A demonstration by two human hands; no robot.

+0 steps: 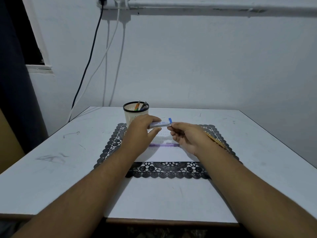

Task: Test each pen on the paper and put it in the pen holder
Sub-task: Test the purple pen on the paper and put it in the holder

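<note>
- The cream slotted plastic pen holder with a dark rim (135,115) stands at the far left corner of the black lace-pattern mat (164,170) on the pale grey bench (51,152); several pens (141,105), one of them orange, already stand in it, so part of the job looks done.
- A translucent purple pen (164,144) lies flat on the white sheet of paper (169,154), between the two forearms and nearer than the hands; by my reading it has yet to go into the holder.
- A yellow pencil-like stick (217,140) lies on the mat just beyond the right wrist, partly hidden; it too seems to be waiting.
- Any test marks on the paper are too faint to tell.
- Both hands are raised over the far part of the paper, close together.
- The left hand (143,127) grips one end of a small clear flat case with a blue cap (160,124), fingers curled round it from above.
- The right hand (184,134) pinches the capped end with thumb and fingertips, palm turned inward.
- Both forearms reach straight in from the near edge of the bench, converging towards the case.
</note>
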